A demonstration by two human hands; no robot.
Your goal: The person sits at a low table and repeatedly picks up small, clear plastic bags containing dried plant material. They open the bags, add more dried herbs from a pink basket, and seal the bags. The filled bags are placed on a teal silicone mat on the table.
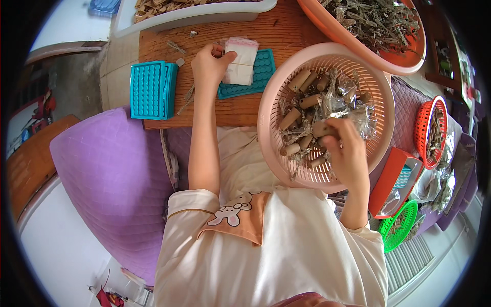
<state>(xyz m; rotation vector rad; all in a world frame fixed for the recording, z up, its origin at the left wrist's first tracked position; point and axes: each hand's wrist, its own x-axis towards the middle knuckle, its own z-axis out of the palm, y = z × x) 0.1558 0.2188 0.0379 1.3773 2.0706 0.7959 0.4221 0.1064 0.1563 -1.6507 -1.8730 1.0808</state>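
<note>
At upper left we see a teal tray stack [152,89] on the wooden board [266,36]. Our left hand [208,65] pinches a small white bag [240,61] at upper centre. Right of centre, our right hand [348,153], fingers curled, grips a tan roll [323,129] inside the pink basket [279,94].

My wooden surface [255,110] carries a stack of teal trays [152,89], another teal tray [261,77] under a small clear bag [240,60], a white tub [204,15], and the pink basket's [327,110] edge.
</note>
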